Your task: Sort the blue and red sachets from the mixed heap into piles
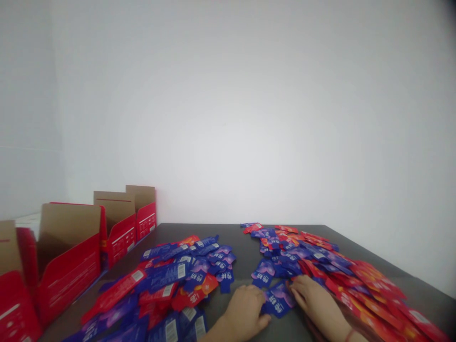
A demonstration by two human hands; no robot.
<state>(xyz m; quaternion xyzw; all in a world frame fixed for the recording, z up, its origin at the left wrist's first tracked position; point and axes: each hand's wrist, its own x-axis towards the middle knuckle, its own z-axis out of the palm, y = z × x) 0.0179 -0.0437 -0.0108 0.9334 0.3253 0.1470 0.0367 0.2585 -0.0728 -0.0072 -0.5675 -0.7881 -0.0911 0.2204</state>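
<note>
Between my two hands lies a blue-and-purple packet [280, 298] with white lettering, near the table's front. My left hand [246, 306] is closed at its left side, with a bit of blue showing between thumb and fingers. My right hand [315, 299] is closed at its right edge, the fingertips bent down over it; part of the grip is hidden. Just beyond is another blue packet [263, 272]. A mixed pile of red packets [194, 294] and blue packets [166, 277] spreads left of my left hand. More red packets [377, 280] heap up beside my right forearm.
Open red cardboard boxes [73, 270] with brown insides stand in a row along the left side. The dark table [245, 256] reaches back to a pale wall [228, 118]. A long heap of blue and red packets [292, 251] runs along its right half.
</note>
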